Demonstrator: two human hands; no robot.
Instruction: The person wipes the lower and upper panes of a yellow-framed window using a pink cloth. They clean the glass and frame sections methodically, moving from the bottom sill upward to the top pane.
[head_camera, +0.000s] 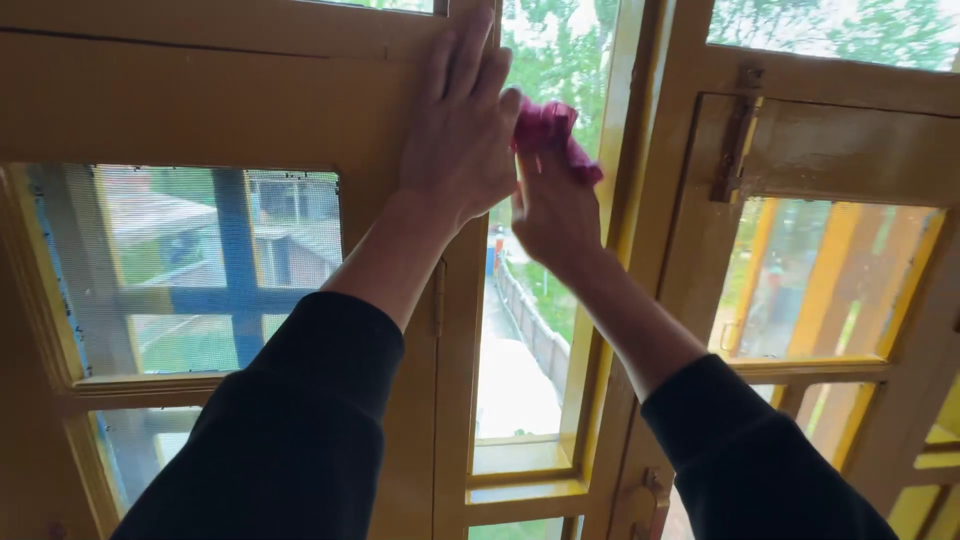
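A single head-worn camera looks forward and slightly upward, close to a yellow wooden window frame (300, 90). Both forearms reach up from the bottom edge into the centre. Through the narrow glass pane (530, 330), the view falls on greenery outside.

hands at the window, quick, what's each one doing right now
Left hand: open, palm flat against the yellow window frame, holding nothing.
Right hand: closed, grip around a pink cloth pressed to the glass pane.
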